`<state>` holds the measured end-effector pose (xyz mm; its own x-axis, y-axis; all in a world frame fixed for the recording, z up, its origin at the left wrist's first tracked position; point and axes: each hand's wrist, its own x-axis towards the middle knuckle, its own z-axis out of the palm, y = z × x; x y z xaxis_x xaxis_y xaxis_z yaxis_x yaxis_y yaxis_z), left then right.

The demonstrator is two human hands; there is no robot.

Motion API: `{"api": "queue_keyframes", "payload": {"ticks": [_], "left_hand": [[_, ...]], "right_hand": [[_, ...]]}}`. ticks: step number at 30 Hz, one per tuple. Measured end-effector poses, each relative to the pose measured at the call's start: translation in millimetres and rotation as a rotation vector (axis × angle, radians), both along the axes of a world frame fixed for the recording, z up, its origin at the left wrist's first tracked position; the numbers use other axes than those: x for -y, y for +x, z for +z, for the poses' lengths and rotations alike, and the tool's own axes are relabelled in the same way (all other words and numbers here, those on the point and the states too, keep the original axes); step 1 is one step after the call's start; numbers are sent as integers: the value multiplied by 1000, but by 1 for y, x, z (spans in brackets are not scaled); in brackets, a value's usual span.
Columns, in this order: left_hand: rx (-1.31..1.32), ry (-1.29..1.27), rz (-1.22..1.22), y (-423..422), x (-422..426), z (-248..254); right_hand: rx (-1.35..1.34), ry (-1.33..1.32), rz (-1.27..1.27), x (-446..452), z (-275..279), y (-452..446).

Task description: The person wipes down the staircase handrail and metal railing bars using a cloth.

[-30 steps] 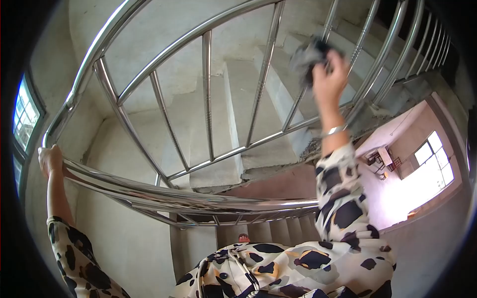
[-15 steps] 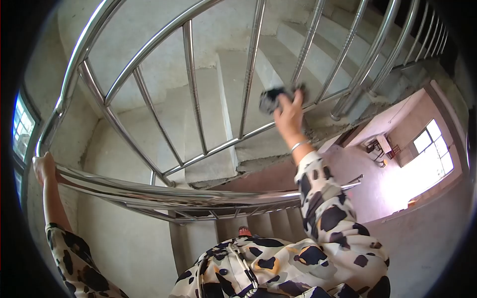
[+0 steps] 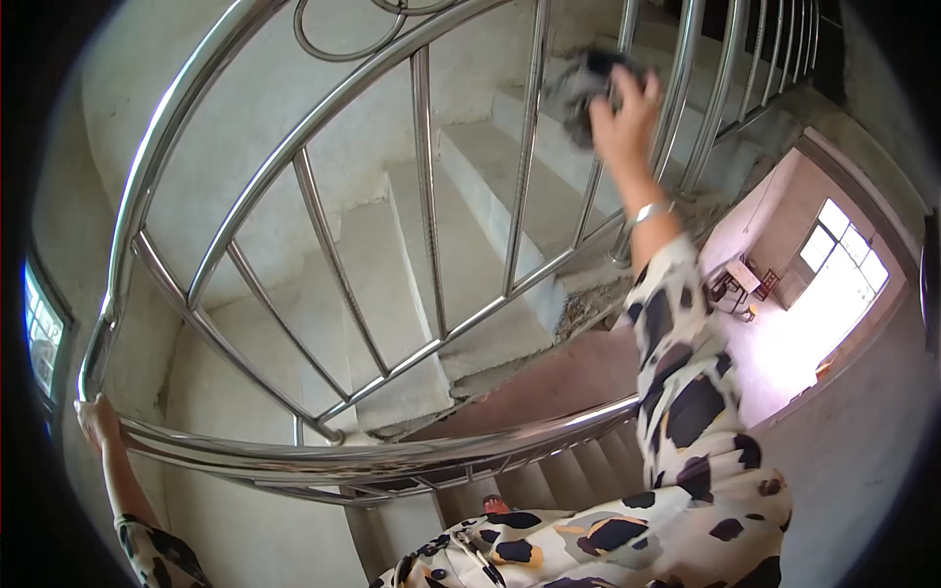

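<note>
Right hand (image 3: 628, 122) with one cloth (image 3: 578, 95), left hand (image 3: 97, 419) on one handrail (image 3: 294, 453)

Passable gaps btw balusters (image 3: 429, 196); these block sideways reach; lwr handrail (image 3: 294, 457) obstructs below.

Right hand (image 3: 627, 125) and the grey-and-black cloth (image 3: 578, 98) in its grasp: raised along the steel baluster (image 3: 588, 201), having been down beside the bottom rail (image 3: 470, 317) half a second earlier; the upper level of one second ago is roughly regained. Blur leaves the cloth's exact contact with the baluster uncertain. The field of view has tipped upward: a metal ring (image 3: 333, 58) now enters at the top edge, while the curved handrail (image 3: 382, 453), left hand (image 3: 98, 421) and window (image 3: 44, 333) lie lower. The handrail's far end, exposed half a second earlier, is hidden behind the right sleeve (image 3: 691, 402).
</note>
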<state>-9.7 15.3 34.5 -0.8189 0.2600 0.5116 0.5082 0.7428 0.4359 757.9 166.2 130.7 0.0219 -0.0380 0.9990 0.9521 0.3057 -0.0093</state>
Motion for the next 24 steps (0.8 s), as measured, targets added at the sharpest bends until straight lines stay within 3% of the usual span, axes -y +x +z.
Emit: {"api": "queue_keyframes", "payload": {"ticks": [3,4,5,7,8,11,15,19,20,22,24], "left_hand": [[-29,-40,-20,6,4,2],[-29,-30,-14,7,5,2],[-15,-18,-6,7,5,2],[-5,-1,-6,2,2,-2],[-26,20,10,-5,1,-7],[-13,25,1,-1,3,-4],[81,-23,-75,-4,5,-1],[-111,48,-20,-44,-2,-25],[-112,62,-23,-42,-2,-24],[-59,26,-48,-40,0,-22],[-51,5,-67,-39,1,-18]], "right_hand": [[29,17,-165,-24,91,26],[44,-71,-323,-27,110,29],[60,-148,-181,-8,119,18],[-60,-427,-282,-17,126,23],[-66,-424,-287,-17,122,25],[-53,-474,-261,-17,76,28],[-41,-423,-211,-6,-64,17],[-50,-605,-166,7,-183,17],[-53,-591,-169,8,-175,20],[-101,-878,26,19,-163,28],[-104,-835,36,21,-133,35]]}}
